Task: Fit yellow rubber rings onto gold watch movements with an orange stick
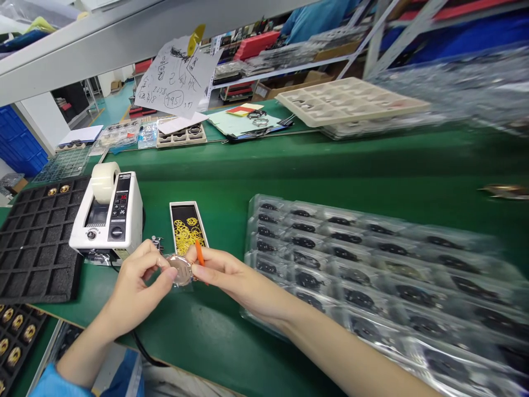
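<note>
My left hand point(142, 281) pinches a round, shiny metal watch case point(181, 270) between thumb and fingers. At its right edge are the fingertips of my right hand point(217, 267), which also grips a thin orange stick-like tool point(200, 253); its working end is hidden. A bit of clear film seems to show under the case. Just behind the hands lies a white box point(172, 220) holding many yellow rings point(185, 231). To the left stands a white tape dispenser point(134, 212) with a roll of tape point(104, 182), its front close to my left hand.
Clear plastic trays point(252, 220) of dark round parts cover the right side, blurred at far right. A black foam tray point(37, 242) with two gold pieces lies left; another tray point(25, 353) of gold parts sits lower. A beige tray point(351, 99) rests on the back ledge.
</note>
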Available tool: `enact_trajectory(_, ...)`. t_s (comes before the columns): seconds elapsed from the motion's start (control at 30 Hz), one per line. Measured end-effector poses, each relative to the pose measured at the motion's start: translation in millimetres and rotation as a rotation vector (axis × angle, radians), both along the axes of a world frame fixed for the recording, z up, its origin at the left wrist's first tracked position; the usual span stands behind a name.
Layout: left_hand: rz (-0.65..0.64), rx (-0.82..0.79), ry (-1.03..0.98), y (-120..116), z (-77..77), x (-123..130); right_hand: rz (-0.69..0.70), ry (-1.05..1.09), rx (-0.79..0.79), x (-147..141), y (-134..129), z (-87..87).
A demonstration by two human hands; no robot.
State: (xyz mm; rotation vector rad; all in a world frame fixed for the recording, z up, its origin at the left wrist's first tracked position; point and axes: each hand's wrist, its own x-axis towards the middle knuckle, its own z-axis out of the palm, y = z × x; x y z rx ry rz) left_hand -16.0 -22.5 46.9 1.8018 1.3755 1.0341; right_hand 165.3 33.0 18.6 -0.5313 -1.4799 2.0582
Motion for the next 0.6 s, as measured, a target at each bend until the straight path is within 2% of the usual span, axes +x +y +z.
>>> enact_trajectory(0.17, 0.024, 0.045, 0.057, 0.6, -3.2, 2.0, -0.019, -0.002, -0.009, -1.1, -0.6, 1.1)
enact_trajectory(0.27, 0.076, 0.117, 0.157, -0.7, -5.3, 5.7, -0.019, -0.006, -0.004, -1.3, -0.1, 0.7)
enact_trajectory(0.4, 0.277, 0.263, 0.409, -4.6, -4.8, 4.2, -0.059, -0.049, 0.014, -0.3, 2.5, -2.5)
enact_trajectory(0.47, 0.364, 0.367, 0.459, -5.3, -3.9, 0.5, -0.087, -0.073, 0.028, 0.3, 3.8, -3.7)
enact_trajectory(0.53, 0.36, 0.478, 0.403, -4.5, -4.2, -2.3, -0.093, -0.079, 0.047, 0.4, 3.9, -3.8)
enact_trajectory(0.6, 0.261, 0.549, 0.314, -2.4, -6.3, -2.1, -0.066, -0.054, 0.054, -0.1, 2.0, -3.2)
